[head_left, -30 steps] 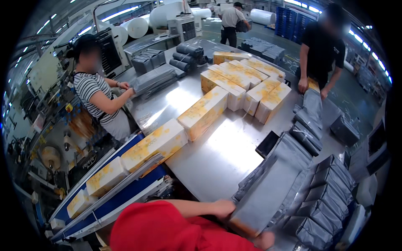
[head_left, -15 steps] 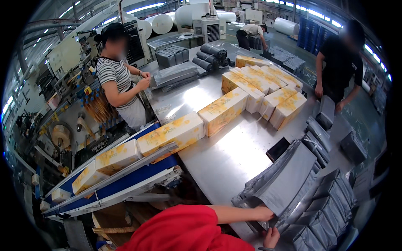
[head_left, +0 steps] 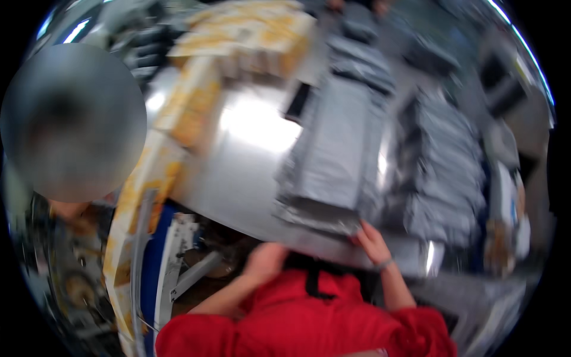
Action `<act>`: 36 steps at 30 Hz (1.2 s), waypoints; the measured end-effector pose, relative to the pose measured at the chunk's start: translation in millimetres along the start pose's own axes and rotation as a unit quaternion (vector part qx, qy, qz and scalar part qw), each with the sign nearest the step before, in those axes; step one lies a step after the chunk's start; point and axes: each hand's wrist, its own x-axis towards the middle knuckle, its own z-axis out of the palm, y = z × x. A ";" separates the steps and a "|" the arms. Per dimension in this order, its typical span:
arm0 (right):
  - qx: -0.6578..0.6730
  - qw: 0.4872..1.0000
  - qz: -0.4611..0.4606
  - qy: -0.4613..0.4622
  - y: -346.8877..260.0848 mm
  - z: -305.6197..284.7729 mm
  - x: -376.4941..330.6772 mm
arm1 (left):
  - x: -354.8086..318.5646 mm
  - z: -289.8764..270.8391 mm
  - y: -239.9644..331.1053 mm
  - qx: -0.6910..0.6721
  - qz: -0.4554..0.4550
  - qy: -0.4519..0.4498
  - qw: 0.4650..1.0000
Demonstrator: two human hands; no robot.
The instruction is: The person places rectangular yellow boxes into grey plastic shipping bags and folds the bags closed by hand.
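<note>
A stack of flat grey plastic bags (head_left: 336,143) lies on the metal table in front of me, its open ends toward me. My right hand (head_left: 375,244) is at the stack's near right corner, with thumb and fingers closed on the edge of a bag. My left hand (head_left: 266,262) is at the table's near edge, left of the stack and apart from it. Motion blurs its fingers, and I cannot make out anything in it.
White-and-yellow packs stand in a row (head_left: 193,101) along the left and in a group (head_left: 250,35) at the back. Left of me runs a blue conveyor (head_left: 157,256). A dark flat object (head_left: 298,102) lies beside the bags. Folded grey bags (head_left: 449,172) are piled at right.
My view has swung right and down, bringing the bag stack to the middle. My left hand has left the bags and moved back to the table edge; my right hand stays at the bag's edge.
</note>
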 end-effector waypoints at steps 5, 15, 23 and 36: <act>-0.414 0.874 -0.243 0.080 -88.4 -4.7 -38.3 | -148.7 -36.3 -42.4 0.257 -0.363 -0.420 0.791; -0.532 0.698 -0.479 0.017 -95.6 -13.5 33.9 | 155.3 -138.4 -19.0 0.421 0.417 -0.086 0.801; -0.135 0.879 -0.249 0.383 -99.4 19.9 75.9 | 181.5 -103.0 1.6 0.017 0.092 0.284 0.954; -0.161 0.905 -0.100 0.380 -135.5 -12.2 137.0 | 252.7 -111.1 3.5 0.219 -0.022 0.215 0.952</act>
